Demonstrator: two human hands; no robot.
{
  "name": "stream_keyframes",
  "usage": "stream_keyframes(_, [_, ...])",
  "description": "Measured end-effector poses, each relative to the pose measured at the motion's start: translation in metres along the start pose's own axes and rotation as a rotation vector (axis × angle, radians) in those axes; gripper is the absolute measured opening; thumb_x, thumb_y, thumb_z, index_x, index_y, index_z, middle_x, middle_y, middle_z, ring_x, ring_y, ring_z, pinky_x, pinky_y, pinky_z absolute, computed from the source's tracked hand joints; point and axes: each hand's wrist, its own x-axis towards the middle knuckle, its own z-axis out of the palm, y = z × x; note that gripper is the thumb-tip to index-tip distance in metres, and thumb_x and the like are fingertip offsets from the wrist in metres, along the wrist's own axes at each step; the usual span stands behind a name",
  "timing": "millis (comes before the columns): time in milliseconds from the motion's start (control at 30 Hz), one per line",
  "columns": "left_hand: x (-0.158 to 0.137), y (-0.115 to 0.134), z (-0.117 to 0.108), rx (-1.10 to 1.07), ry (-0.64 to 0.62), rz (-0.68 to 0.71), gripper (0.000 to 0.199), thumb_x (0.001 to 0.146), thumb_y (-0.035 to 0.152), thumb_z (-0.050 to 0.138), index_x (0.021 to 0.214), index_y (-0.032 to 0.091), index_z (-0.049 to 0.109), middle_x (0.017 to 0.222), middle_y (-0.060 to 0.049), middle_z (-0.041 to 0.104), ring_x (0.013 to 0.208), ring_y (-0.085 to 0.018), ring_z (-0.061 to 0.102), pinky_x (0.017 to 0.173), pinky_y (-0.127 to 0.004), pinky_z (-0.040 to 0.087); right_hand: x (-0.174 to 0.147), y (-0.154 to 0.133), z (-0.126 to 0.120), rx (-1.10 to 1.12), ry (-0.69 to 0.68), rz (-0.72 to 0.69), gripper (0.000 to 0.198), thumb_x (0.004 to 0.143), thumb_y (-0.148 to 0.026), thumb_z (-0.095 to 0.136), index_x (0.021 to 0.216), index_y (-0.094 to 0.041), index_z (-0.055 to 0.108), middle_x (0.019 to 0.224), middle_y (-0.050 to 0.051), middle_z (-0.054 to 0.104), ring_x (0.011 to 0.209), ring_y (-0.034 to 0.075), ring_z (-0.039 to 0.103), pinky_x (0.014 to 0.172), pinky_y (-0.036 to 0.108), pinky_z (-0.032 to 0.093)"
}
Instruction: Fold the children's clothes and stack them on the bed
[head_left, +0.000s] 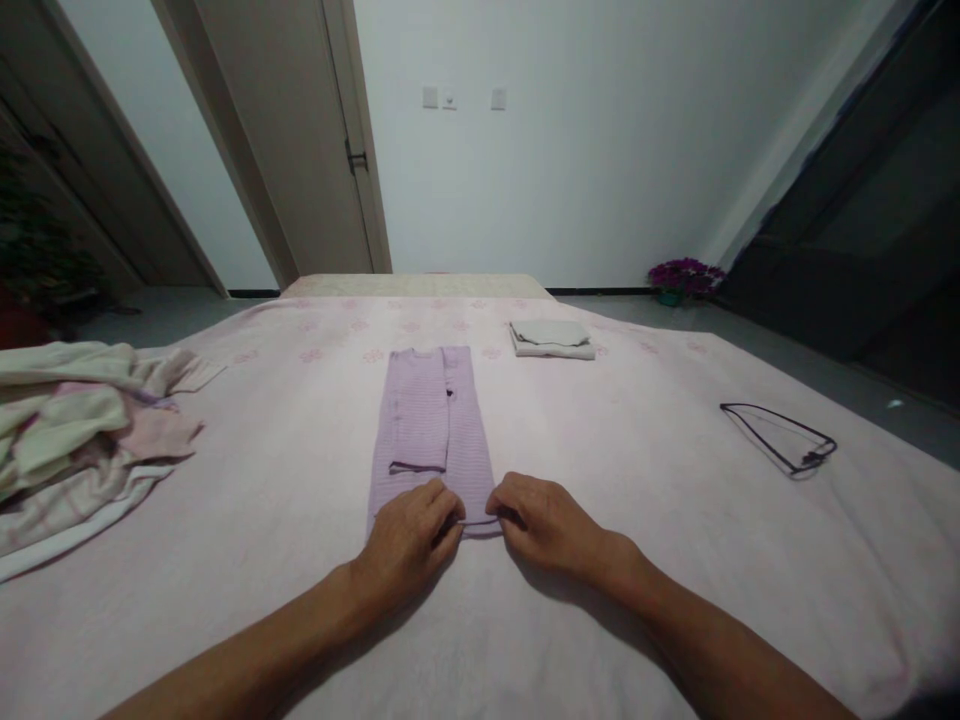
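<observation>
Left hand (416, 525) and right hand (551, 518) pinching near hem (481, 527) of lilac ribbed top (471, 430), spaced apart, probably to keep that edge straight; sleeve (420, 430) laid flat within the outline.

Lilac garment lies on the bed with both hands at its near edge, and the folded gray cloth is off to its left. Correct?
No, wrong side: the head view shows the folded gray cloth to the right of the lilac garment. Left hand and right hand are at its near edge, as you say.
</observation>
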Motion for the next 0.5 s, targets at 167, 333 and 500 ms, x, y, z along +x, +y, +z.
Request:
stream_keyframes(167, [-0.0039,-0.0053,0.0043,0.037,0.065,0.096,0.009,0.088,0.011,0.055,0.085,0.019,0.057,0.082,-0.002,0.059,0.075,-0.016,0.054,0.068,-0.028,0.042,-0.0012,0.0021,0.0017,0.049,0.015,-0.042,0.028,0.074,-0.006,0.050,0.093,-0.018,0.066,0.089,0.004,0.065,0.080,0.016,0.058,0.075,0.027,0.044])
stream_keyframes(333, [-0.0076,-0.0082,0.0057,0.101,0.097,0.205,0.008,0.090,0.013,0.054,0.086,0.019,0.056,0.081,-0.002,0.058,0.074,-0.017,0.052,0.068,-0.029,0.040,-0.0020,0.0002,-0.0021,0.116,-0.082,-0.049,0.031,0.071,-0.006,0.050,0.095,-0.019,0.065,0.090,0.003,0.068,0.079,0.015,0.060,0.074,0.025,0.044])
stream_keyframes(500, [-0.0080,-0.0052,0.0001,0.082,0.063,0.197,0.008,0.089,0.011,0.054,0.088,0.019,0.056,0.084,-0.002,0.058,0.077,-0.018,0.053,0.070,-0.030,0.041,-0.0017,-0.0009,-0.0029,0.145,-0.100,-0.035,0.031,0.070,-0.007,0.050,0.094,-0.019,0.064,0.089,0.003,0.068,0.078,0.015,0.059,0.073,0.025,0.043])
